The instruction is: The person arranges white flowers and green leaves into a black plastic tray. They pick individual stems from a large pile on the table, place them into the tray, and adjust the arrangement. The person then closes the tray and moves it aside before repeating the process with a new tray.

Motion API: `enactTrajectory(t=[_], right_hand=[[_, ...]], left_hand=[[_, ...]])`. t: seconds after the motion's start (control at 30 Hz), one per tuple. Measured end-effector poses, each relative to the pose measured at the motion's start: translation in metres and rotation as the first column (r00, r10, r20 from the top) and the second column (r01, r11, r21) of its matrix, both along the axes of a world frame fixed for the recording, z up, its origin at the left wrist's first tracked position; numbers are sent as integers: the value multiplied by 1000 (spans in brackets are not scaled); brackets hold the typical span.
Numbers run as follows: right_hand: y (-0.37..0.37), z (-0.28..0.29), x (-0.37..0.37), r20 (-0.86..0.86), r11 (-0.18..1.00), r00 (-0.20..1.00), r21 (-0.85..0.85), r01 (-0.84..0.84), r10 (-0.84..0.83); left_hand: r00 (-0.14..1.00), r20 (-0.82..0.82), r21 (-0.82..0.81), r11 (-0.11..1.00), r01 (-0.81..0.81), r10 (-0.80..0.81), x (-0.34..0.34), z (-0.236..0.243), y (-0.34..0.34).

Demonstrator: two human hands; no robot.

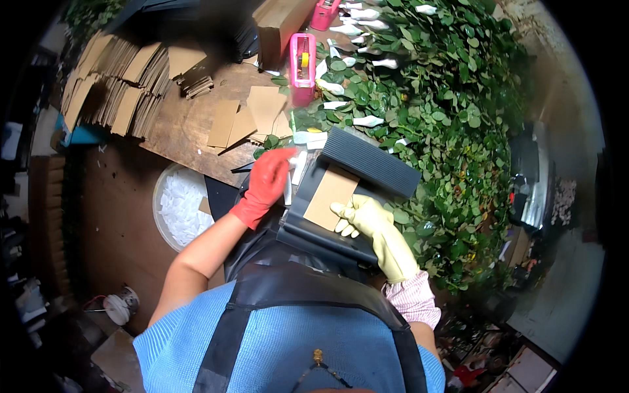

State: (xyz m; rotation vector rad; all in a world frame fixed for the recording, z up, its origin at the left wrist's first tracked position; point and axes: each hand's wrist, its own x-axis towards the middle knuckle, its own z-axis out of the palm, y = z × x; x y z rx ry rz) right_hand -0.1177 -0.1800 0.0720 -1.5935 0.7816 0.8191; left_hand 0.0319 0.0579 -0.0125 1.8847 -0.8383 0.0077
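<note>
My right hand (373,226), in a pale yellow rubber glove, is closed at the lower right edge of a brown cardboard sheet (329,196), thumb over its face. The sheet lies on a black work stand (308,232) with a ridged black panel (370,160) along its far side. My left hand (267,177), in a red rubber glove, is left of the stand, its fingers drawn together beside white strips (299,169). What those fingertips pinch, if anything, is too small to make out.
Leafy green stems with white-wrapped heads (368,121) cover the right side. A pink tape dispenser (303,62) stands at the far middle. Cardboard pieces (232,124) lie on the wooden table (187,141), with stacks (124,85) at left. A round tub (157,209) holds white strips.
</note>
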Motion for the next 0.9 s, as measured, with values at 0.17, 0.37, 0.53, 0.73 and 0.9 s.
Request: enactTrajectory(t=[0.17, 0.37, 0.53, 0.73, 0.9], right_hand=[[6, 5, 6, -46, 998, 999, -50, -30, 28], [9, 14, -1, 20, 994, 995, -50, 95, -95], [9, 16, -3, 69, 997, 997, -70, 42, -37], [0, 91, -23, 338, 973, 922, -193, -128, 189], [-48, 115, 14, 771, 970, 637, -170, 172, 23]], left_hand=[[752, -636, -37, 981, 193, -172, -36, 13, -52], [792, -608, -82, 988, -128, 52, -3, 0, -4], [840, -299, 211, 827, 521, -453, -16, 73, -18], [650, -84, 472, 544, 694, -756, -11, 82, -38], [626, -56, 533, 507, 678, -778, -12, 93, -44]])
